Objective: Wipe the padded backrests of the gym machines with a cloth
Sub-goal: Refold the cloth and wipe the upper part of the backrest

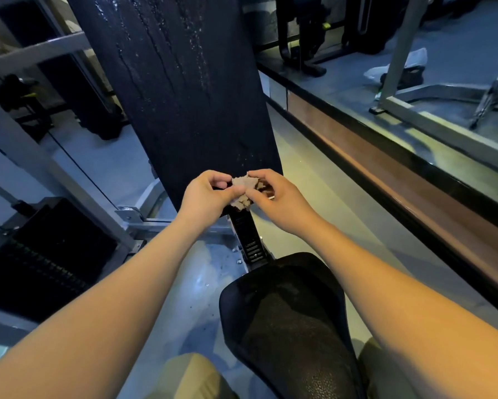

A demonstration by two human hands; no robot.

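At the wet backrest's (184, 90) foot, left hand (206, 197) and right hand (276, 194) both pinch a crumpled cloth (243, 191).

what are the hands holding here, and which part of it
Both hands hold one small crumpled cloth: left hand pinches its left edge, right hand its right side and top.

Gym room w/ a pale floor (305, 180). On the right, a long brown wood ledge (400, 180) runs under a big mirror (357, 67). Left: grey metal bars (40, 168) & a black weight stack (49, 254). Light is dim, blue-ish.
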